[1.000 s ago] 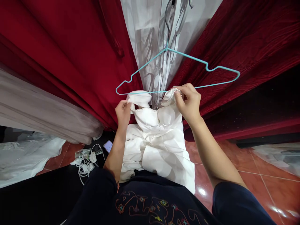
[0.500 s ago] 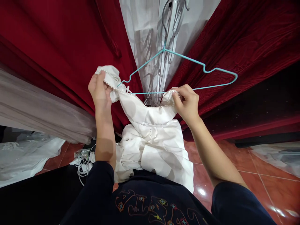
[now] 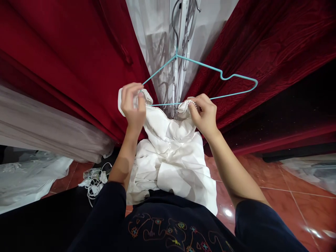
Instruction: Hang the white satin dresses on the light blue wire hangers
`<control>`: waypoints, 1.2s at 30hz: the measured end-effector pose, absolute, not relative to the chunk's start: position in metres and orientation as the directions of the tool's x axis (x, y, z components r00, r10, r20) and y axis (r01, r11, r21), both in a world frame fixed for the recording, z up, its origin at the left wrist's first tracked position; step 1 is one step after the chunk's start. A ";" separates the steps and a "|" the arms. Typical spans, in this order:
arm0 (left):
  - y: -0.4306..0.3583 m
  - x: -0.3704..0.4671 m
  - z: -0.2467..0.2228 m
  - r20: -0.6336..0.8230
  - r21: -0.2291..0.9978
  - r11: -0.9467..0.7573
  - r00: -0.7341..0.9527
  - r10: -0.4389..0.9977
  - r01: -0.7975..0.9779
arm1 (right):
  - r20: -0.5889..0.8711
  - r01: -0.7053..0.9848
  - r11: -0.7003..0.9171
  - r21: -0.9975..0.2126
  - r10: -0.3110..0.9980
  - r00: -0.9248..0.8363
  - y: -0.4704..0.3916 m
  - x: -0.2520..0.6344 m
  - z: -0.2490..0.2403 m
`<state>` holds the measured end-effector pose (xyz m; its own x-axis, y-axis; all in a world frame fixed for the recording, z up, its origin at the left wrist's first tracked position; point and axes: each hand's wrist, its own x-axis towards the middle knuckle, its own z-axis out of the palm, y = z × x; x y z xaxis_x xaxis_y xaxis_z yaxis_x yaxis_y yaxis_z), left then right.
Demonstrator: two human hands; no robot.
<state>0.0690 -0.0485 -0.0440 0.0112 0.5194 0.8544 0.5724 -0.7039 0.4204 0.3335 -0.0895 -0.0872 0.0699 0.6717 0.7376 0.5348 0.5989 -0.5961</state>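
Draping softly, the white dress (image 3: 183, 178) is hanging centrally, its top at the turquoise hanger (image 3: 198, 63), probably handling limp and light. The left hand (image 3: 134, 109) and right hand (image 3: 206, 116) are pinching its sleeves (image 3: 184, 110) between fingers (image 3: 194, 113), sensible holds if sparing the fragile-looking pearl edging (image 3: 160, 110).

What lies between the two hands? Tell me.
Head view: between left hand and right hand run the white dress's beaded neckline and the blue hanger's lower bar, white metalwork behind.
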 end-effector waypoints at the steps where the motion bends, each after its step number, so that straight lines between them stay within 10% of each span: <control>1: -0.055 0.078 -0.047 0.857 0.382 -0.732 0.079 0.508 0.564 | 0.735 0.534 0.596 -0.600 0.674 0.074 -0.089 0.333 -0.087; 6: -0.069 0.119 -0.064 0.645 0.348 -0.764 0.453 0.616 0.543 | 0.741 0.548 0.596 -0.587 0.668 0.068 -0.092 0.330 -0.085; 12: -0.074 0.126 -0.065 0.612 0.407 -0.717 0.414 0.674 0.566 | 0.869 0.706 0.526 -0.474 0.408 0.280 -0.111 0.362 -0.111; 17: -0.073 0.119 -0.061 0.594 0.444 -0.711 0.414 0.689 0.546 | 0.654 0.555 0.348 -0.755 0.350 0.671 -0.102 0.430 -0.121; 24: -0.070 0.120 -0.056 0.566 0.498 -0.699 0.419 0.711 0.513 | 0.733 0.617 0.439 -0.653 0.163 0.660 -0.079 0.456 -0.050; 36: -0.072 0.106 -0.051 0.542 0.496 -0.693 0.436 0.718 0.524 | 0.615 0.652 0.187 -0.735 0.589 0.524 -0.045 0.393 0.024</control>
<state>0.1062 -0.0723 -0.0514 0.4363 0.7180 0.5423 0.5235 -0.6927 0.4960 0.3930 -0.0451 0.0241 0.5243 0.5888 0.6152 0.6523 0.1867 -0.7346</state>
